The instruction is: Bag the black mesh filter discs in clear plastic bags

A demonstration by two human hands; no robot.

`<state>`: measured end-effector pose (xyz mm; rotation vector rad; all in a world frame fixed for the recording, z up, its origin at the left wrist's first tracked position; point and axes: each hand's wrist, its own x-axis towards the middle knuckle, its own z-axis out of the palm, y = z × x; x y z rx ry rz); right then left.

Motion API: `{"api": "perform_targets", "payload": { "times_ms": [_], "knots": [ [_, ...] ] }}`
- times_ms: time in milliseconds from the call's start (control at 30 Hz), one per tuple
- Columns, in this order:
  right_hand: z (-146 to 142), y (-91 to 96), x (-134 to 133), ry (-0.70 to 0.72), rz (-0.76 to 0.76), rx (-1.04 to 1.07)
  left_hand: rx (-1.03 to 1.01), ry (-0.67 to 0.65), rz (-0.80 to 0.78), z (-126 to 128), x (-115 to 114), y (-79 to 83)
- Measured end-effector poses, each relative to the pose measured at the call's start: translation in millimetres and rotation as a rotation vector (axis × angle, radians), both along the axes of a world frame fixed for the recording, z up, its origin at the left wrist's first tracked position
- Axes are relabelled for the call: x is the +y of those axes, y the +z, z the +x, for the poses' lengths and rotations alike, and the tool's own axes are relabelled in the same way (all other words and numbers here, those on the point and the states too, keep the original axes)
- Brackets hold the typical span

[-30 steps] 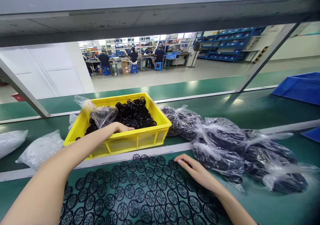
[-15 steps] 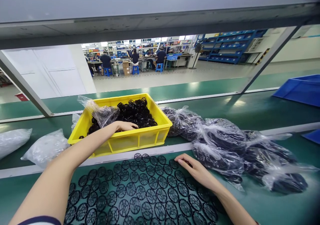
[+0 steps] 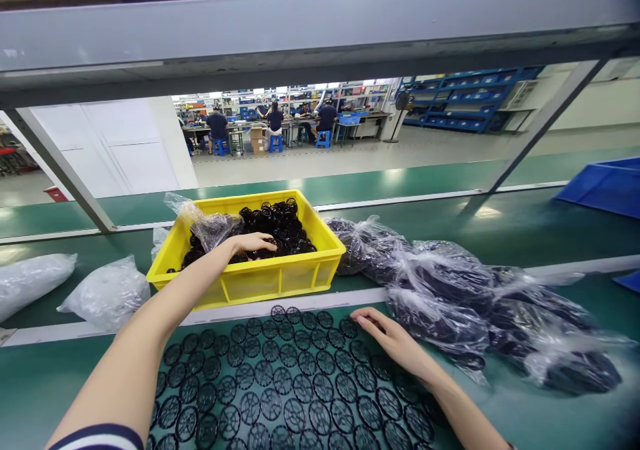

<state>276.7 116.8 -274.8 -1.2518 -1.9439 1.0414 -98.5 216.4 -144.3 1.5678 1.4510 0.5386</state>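
My left hand (image 3: 254, 243) reaches over the near wall of a yellow bin (image 3: 280, 280). Its fingers curl around some black spoked wheels (image 3: 287, 227) from the heap inside; the fingertips are partly hidden among them. My right hand (image 3: 387, 335) is low over the green work surface, fingers loosely bent and apart. Its fingertips are beside a black spoked wheel (image 3: 349, 327) at the far right corner of the laid-out wheels (image 3: 294, 413). These lie flat in close rows in front of me. A clear plastic bag (image 3: 213, 227) lies on the heap at the bin's left.
Several clear bags of black parts (image 3: 445, 287) lie right of the bin. White-filled bags (image 3: 107, 290) are at the left. A blue bin (image 3: 607, 187) stands far right. A grey shelf beam (image 3: 300, 30) crosses overhead. Seated people (image 3: 217, 127) work in the background.
My left hand has risen slightly within the bin, with its fingers now curled around wheels. The right hand has hardly moved. The camera view has shifted a little.
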Motion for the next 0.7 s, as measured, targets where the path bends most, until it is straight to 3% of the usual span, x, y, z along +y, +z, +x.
{"api": "perform_targets", "payload": {
  "times_ms": [200, 333, 433, 533, 600, 700],
  "knots": [
    [3.9, 11.2, 0.0, -0.189, 0.072, 0.046, -0.356, 0.120, 0.034, -4.7, -9.0, 27.3],
    [-0.5, 50.1, -20.4, -0.208, 0.161, 0.076, -0.550, 0.140, 0.051, 10.3, -37.4, 57.8],
    [-11.2, 90.2, -49.9, -0.176, 0.232, 0.109, -0.646, 0.083, 0.009, 37.3, -85.6, 72.1],
    [-25.5, 123.6, -89.6, -0.162, 0.283, 0.153, -0.690, 0.003, -0.094, 73.8, -156.6, 61.9],
    [-35.4, 136.2, -120.3, -0.139, 0.276, 0.165, -0.697, -0.034, -0.190, 97.0, -208.7, 41.8],
    [-49.1, 139.2, -167.4, -0.039, 0.233, 0.096, -0.750, -0.006, -0.368, 122.8, -279.2, 6.0]
  ]
}}
